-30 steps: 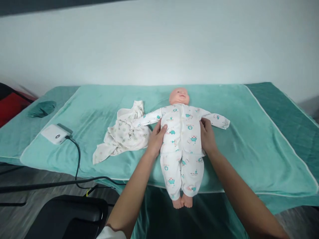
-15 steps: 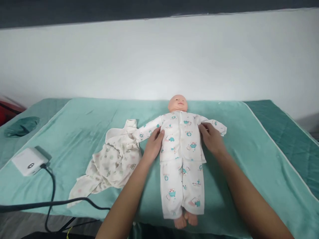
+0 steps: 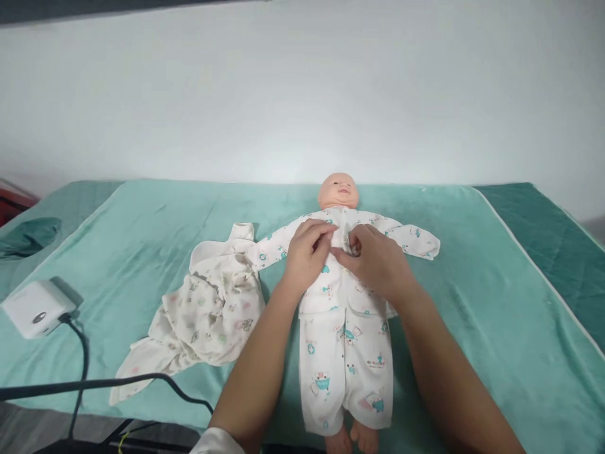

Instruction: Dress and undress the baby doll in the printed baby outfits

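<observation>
A baby doll (image 3: 338, 188) lies on its back on a teal blanket (image 3: 472, 302), dressed in a white printed shirt (image 3: 410, 237) and matching trousers (image 3: 345, 366). Both my hands meet on the doll's chest at the shirt's front opening. My left hand (image 3: 306, 255) has its fingers curled and pinching the shirt fabric. My right hand (image 3: 375, 261) pinches the fabric from the other side, fingertips close to the left hand's. The doll's bare feet (image 3: 352, 438) reach the near edge.
A crumpled white printed garment (image 3: 203, 312) lies just left of the doll. A white box (image 3: 35, 308) with a black cable (image 3: 94, 381) sits at the left edge. A dark green cloth (image 3: 28, 236) lies far left. A white wall stands behind.
Both hands moved from the sides of the doll's torso inward to the middle of its chest and closed on the shirt front. The camera view shifted slightly.
</observation>
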### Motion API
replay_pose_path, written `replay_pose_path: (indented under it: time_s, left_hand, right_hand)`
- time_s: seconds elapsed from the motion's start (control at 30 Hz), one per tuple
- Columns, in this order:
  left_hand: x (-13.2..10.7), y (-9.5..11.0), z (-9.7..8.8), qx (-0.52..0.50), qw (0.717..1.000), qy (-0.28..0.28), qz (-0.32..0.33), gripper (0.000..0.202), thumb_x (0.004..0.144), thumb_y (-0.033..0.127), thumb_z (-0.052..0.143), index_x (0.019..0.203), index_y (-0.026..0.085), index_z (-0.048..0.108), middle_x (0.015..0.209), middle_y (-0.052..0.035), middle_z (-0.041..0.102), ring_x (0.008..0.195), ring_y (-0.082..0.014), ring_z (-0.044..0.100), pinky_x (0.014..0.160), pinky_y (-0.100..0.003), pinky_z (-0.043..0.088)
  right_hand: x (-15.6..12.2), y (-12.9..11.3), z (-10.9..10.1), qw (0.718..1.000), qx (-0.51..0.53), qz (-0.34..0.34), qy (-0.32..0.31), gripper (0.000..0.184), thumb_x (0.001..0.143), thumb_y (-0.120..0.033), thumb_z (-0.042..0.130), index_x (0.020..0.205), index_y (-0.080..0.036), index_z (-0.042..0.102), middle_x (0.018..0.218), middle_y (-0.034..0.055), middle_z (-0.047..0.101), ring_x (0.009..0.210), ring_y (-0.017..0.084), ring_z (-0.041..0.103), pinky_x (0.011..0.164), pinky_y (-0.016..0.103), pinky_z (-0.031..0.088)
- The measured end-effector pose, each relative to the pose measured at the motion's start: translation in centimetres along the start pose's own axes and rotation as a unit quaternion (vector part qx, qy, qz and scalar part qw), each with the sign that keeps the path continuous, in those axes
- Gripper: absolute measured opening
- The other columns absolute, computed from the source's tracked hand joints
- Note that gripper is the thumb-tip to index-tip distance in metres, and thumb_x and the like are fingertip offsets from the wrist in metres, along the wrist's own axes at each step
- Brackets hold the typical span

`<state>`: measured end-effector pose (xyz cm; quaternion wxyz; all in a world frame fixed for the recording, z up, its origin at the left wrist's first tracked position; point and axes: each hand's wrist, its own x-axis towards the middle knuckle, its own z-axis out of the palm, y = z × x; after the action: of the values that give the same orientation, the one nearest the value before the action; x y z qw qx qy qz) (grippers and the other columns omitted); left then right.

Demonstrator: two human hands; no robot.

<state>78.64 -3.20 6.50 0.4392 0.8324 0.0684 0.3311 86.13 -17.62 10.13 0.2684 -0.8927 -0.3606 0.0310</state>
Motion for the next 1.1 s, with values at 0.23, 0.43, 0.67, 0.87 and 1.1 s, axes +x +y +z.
replay_pose_path:
  time_s: [0.23,0.43,0.67,0.87,1.1]
  left_hand:
    - [-0.2,0.1,0.1,0.028,0.999,-0.036,0.014,0.02,0.096,0.023,0.058,0.106,0.027,0.074,0.119,-0.0051,0.069,0.117,-0.0206,0.061,0.106,-0.04,0.049]
    - [-0.2,0.3,0.0,0.032,0.998,-0.055,0.011,0.024,0.095,0.029,0.06,0.116,0.029,0.073,0.127,-0.0058,0.066,0.123,-0.0215,0.059,0.111,-0.041,0.046]
    - [-0.8,0.9,0.0,0.049,0.995,-0.08,0.031,0.025,0.092,0.034,0.068,0.116,0.029,0.071,0.133,-0.0054,0.065,0.131,-0.0239,0.055,0.116,-0.044,0.04]
    - [-0.8,1.0,0.1,0.085,0.993,-0.085,0.02,0.031,0.087,0.036,0.074,0.117,0.03,0.069,0.138,-0.0057,0.062,0.134,-0.027,0.052,0.116,-0.046,0.038]
    - [-0.4,1.0,0.4,0.094,0.991,-0.097,0.007,0.029,0.084,0.019,0.07,0.112,0.029,0.068,0.14,-0.0048,0.06,0.136,-0.0268,0.05,0.117,-0.048,0.036]
  right_hand:
    - [0.7,1.7,0.7,0.991,0.103,-0.073,0.05,0.032,0.096,-0.036,0.054,0.07,-0.02,0.044,0.073,-0.0012,0.054,0.062,0.013,0.042,0.059,0.029,0.027]
    - [0.8,2.6,1.2,0.957,0.281,-0.037,0.069,0.032,0.094,-0.038,0.058,0.068,-0.02,0.05,0.064,-0.0027,0.05,0.064,0.013,0.045,0.062,0.028,0.032]
    - [-1.1,2.9,2.3,0.931,0.334,0.002,0.146,0.025,0.094,-0.038,0.06,0.077,-0.02,0.062,0.072,-0.0021,0.056,0.071,0.014,0.05,0.068,0.028,0.038]
    - [-1.3,3.4,2.0,0.943,0.307,-0.028,0.124,0.015,0.093,-0.033,0.061,0.086,-0.021,0.066,0.082,-0.0008,0.064,0.074,0.014,0.055,0.071,0.029,0.041]
    - [-0.2,3.2,2.0,0.956,0.266,-0.032,0.117,0.014,0.093,-0.032,0.059,0.087,-0.021,0.066,0.08,0.0004,0.065,0.072,0.015,0.055,0.069,0.03,0.043]
